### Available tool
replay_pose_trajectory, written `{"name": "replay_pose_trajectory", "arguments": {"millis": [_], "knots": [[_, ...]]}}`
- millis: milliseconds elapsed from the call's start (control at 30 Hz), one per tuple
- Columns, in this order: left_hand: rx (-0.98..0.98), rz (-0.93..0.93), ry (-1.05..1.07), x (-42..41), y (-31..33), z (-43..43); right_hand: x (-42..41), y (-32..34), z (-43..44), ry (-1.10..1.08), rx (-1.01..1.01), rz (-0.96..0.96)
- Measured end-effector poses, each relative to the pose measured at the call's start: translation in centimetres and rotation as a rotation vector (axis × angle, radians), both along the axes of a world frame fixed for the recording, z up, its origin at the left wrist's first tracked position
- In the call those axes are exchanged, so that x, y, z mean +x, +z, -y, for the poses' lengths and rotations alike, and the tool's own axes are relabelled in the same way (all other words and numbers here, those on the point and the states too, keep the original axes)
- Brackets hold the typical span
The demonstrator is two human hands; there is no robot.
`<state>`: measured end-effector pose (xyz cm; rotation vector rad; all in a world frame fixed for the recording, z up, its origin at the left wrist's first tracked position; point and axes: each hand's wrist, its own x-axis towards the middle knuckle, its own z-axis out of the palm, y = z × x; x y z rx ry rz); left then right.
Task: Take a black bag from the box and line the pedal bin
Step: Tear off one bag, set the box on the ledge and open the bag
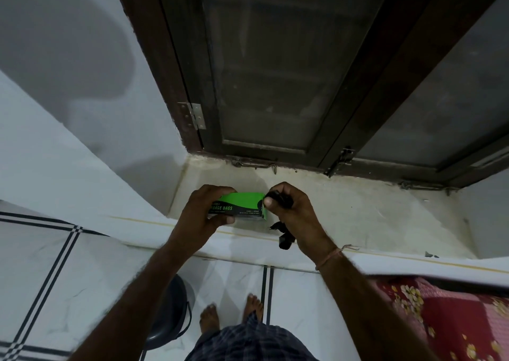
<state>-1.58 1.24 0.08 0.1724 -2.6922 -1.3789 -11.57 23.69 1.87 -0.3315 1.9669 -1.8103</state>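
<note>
A green and black box of garbage bags (pixel 242 205) is held above the window sill, with my left hand (pixel 205 209) gripping its left end. At the box's right end my right hand (pixel 293 214) pinches a crumpled black bag (pixel 283 239). Part of the bag shows by my thumb and its tail hangs below my palm. The dark pedal bin (pixel 172 309) stands on the floor below my left forearm, its lid down, partly hidden by the arm.
A pale window sill (pixel 358 209) runs under a dark wooden window frame (pixel 275 85) with metal latches. White floor tiles with black lines lie below. My bare feet (pixel 231 314) stand beside the bin. A red floral cloth (pixel 454 319) is at lower right.
</note>
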Motion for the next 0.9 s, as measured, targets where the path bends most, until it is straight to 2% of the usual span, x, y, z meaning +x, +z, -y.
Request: {"name": "replay_pose_trajectory", "arguments": {"millis": [267,433,600,700,800,867,900], "knots": [[-0.163,-0.016,0.124,-0.1,-1.2,-0.5,0.9,-1.6,0.9,-0.089,0.072,0.11],[-0.248,0.054,0.153,-1.6,-1.9,-0.7,0.8,-2.8,2.7,-0.157,0.31,0.032],[-0.238,0.105,0.154,-2.3,-2.0,-0.6,0.4,-2.7,3.8,-0.181,0.366,-0.015],[-0.3,0.11,0.167,-1.8,-1.9,-0.6,0.6,-2.1,3.6,-0.197,0.346,0.022],[-0.381,0.007,0.249,-0.8,-1.1,-1.4,2.2,-0.5,3.4,-0.264,0.251,-0.013],[-0.267,-0.098,0.286,0.3,0.0,-2.4,3.9,1.1,3.7,-0.262,0.131,-0.005],[-0.142,-0.112,0.293,1.0,0.8,-3.0,4.9,2.1,4.1,-0.232,0.071,0.023]]}}
